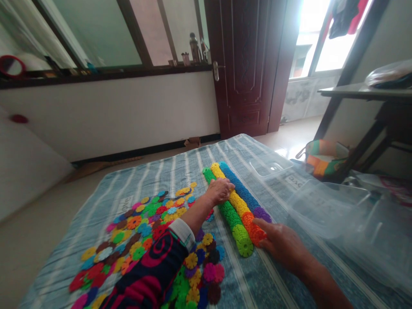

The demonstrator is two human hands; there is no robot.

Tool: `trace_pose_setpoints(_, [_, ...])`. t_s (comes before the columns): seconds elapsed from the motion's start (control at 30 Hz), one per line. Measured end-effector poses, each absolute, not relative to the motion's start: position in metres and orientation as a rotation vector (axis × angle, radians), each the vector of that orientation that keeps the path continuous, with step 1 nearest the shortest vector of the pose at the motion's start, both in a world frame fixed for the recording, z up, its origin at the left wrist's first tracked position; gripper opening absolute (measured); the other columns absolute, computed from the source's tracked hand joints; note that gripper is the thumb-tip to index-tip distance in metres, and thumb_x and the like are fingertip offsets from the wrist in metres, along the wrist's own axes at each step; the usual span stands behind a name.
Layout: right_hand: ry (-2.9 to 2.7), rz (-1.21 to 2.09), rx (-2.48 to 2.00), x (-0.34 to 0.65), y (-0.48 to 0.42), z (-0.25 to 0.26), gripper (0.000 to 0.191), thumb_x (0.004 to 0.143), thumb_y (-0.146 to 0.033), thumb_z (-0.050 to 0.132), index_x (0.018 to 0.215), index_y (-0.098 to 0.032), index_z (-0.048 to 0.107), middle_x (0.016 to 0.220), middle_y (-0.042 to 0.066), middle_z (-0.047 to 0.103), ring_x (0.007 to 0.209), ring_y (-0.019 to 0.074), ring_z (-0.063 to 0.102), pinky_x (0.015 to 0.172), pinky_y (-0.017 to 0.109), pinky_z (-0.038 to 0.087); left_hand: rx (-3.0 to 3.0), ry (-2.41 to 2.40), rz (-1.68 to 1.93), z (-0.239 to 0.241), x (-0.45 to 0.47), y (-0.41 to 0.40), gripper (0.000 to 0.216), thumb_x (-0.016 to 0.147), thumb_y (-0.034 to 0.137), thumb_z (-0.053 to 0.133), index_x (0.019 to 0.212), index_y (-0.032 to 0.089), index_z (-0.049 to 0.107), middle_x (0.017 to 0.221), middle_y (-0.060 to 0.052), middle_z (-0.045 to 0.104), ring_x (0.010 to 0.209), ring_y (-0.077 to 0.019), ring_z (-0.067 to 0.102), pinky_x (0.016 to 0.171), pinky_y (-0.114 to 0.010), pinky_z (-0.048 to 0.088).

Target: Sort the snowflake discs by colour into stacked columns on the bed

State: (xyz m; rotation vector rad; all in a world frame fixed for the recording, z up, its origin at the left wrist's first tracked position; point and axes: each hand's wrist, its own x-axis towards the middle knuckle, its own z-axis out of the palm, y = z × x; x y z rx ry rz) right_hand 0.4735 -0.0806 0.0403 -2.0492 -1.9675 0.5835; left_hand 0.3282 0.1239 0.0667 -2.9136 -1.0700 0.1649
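Head view: judged to be a steadying of the green row (229, 216), yellow row (237, 202) and blue row (240, 186), laid side by side. Press evenly along the length with the left hand (221, 191); bear gently on the end with the right hand (283, 245), so as not to bend or part the stacked pieces. Check for level ends; avoid twisting.

Noted on the surface (249, 285): all three right of middle, starting short of the far edge and slanting away from it. Under the left hand, the far half of the yellow row; fingers curled over, pinching or merely resting, cannot tell, with tips hidden. At its orange near end, right thumb and forefinger, parted and touching. Toward the left edge, loose discs (161, 210).
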Motion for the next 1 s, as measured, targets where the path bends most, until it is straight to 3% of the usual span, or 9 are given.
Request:
trace_pose_setpoints(0.67, [-1.968, 0.624, -2.06, 0.4735, -0.0796, 0.0442, 0.051, 0.081, -0.018, 0.056, 0.131, -0.026, 0.056, 0.106, 0.006, 0.073, 0.098, 0.0251, 0.067, 0.077, 0.03, 0.046, -2.884, -1.043, 0.193, 0.068, 0.3307, 0.1245, 0.023, 0.084, 0.019, 0.048, 0.093, 0.023, 0.068, 0.103, -0.007, 0.065, 0.094, -0.0243, 0.06, 0.074, -0.034, 0.044])
trace_pose_setpoints(1.0, [-1.954, 0.611, -2.047, 0.4733, -0.0805, 0.0468, 0.049, 0.081, -0.018, 0.056, 0.129, -0.027, 0.058, 0.107, 0.007, 0.073, 0.097, 0.0245, 0.068, 0.077, 0.029, 0.047, -2.989, -0.879, 0.124, 0.0719, 0.3301, 0.1162, 0.023, 0.081, 0.018, 0.056, 0.097, 0.027, 0.071, 0.106, -0.005, 0.065, 0.108, -0.0249, 0.054, 0.089, -0.038, 0.041])
